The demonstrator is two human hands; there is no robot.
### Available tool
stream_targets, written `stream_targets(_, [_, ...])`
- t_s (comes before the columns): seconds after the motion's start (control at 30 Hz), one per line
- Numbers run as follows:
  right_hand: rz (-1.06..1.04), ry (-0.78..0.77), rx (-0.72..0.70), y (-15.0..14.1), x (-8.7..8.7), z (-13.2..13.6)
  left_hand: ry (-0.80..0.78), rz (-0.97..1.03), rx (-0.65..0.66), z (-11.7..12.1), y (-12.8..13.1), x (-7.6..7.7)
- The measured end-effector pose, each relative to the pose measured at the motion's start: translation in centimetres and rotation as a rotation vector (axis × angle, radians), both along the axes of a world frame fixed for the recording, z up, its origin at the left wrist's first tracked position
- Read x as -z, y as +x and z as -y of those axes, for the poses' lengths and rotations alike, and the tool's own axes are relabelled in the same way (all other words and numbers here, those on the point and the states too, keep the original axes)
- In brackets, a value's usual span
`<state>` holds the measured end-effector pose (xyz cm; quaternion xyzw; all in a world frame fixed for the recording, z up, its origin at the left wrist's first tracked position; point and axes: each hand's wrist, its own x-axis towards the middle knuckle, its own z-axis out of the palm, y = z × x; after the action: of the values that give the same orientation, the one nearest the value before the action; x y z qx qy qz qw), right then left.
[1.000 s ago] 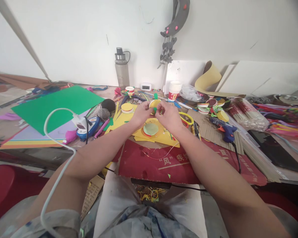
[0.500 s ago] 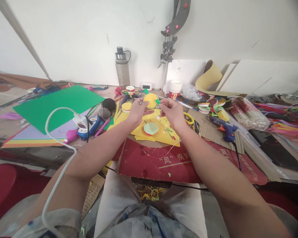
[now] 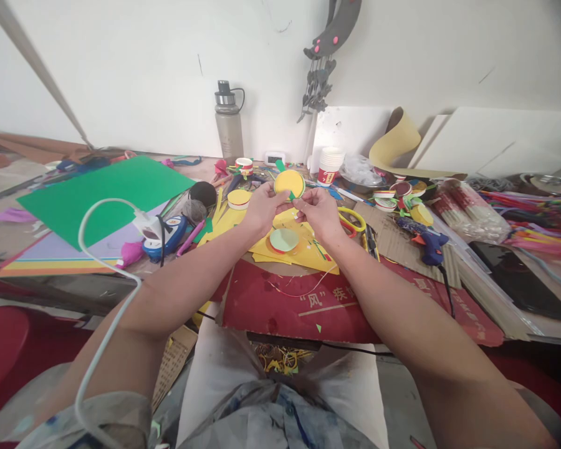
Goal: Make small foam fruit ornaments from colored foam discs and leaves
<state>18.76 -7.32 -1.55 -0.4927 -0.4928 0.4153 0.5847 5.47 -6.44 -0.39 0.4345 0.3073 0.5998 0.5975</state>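
Note:
Between my two hands is a round yellow paper disc (image 3: pixel 288 183), raised above the work surface with its face toward me. My left hand (image 3: pixel 264 209) grips its lower left edge, fingers closed. At its lower edge my right hand (image 3: pixel 318 211) pinches a small green paper strip (image 3: pixel 292 196) against the disc. Another green piece (image 3: pixel 280 165) sticks out at the disc's top. Below, a pale green paper circle (image 3: pixel 284 239) lies on yellow paper sheets (image 3: pixel 262 248). A yellow-topped round piece (image 3: pixel 239 199) sits left of my left hand.
Yellow-handled scissors (image 3: pixel 354 219) lie right of my right hand. A glue gun (image 3: pixel 431 247) and a black phone (image 3: pixel 523 280) are farther right. A bottle (image 3: pixel 229 121) and paper cups (image 3: pixel 330 167) stand at the back. A white cable (image 3: pixel 110 330) crosses over my left arm.
The yellow disc has turned, so the green strip once at its right edge is now at the bottom. My right hand has moved slightly left and in, closer to my left hand.

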Motion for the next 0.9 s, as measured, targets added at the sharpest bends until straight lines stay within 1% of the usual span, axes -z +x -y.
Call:
stream_targets(0.1, [-0.011, -0.033, -0.025, 0.08, -0.16, -0.08, -0.015, -0.009, -0.020, -0.18, -0.11, -0.06])
stream_targets(0.27, [-0.011, -0.098, -0.071, 0.50, -0.51, -0.23, -0.071, -0.026, -0.069, -0.38, -0.65, -0.66])
stream_targets(0.43, [0.159, -0.036, -0.096, 0.61, -0.14, -0.20, -0.068, -0.003, -0.067, -0.40, -0.62, -0.58])
stream_targets(0.6, [0.215, 0.005, -0.057, 0.57, 0.10, -0.12, -0.081, 0.017, -0.045, -0.32, -0.42, -0.45])
stream_targets(0.77, [0.215, -0.021, -0.024, 0.45, -0.42, 0.18, -0.094, 0.028, 0.000, -0.57, -0.40, -0.29])
stream_targets(0.9, [0.239, -0.028, -0.016, 0.23, -0.51, 0.37, -0.069, 0.023, -0.013, -0.83, -0.28, 0.03])
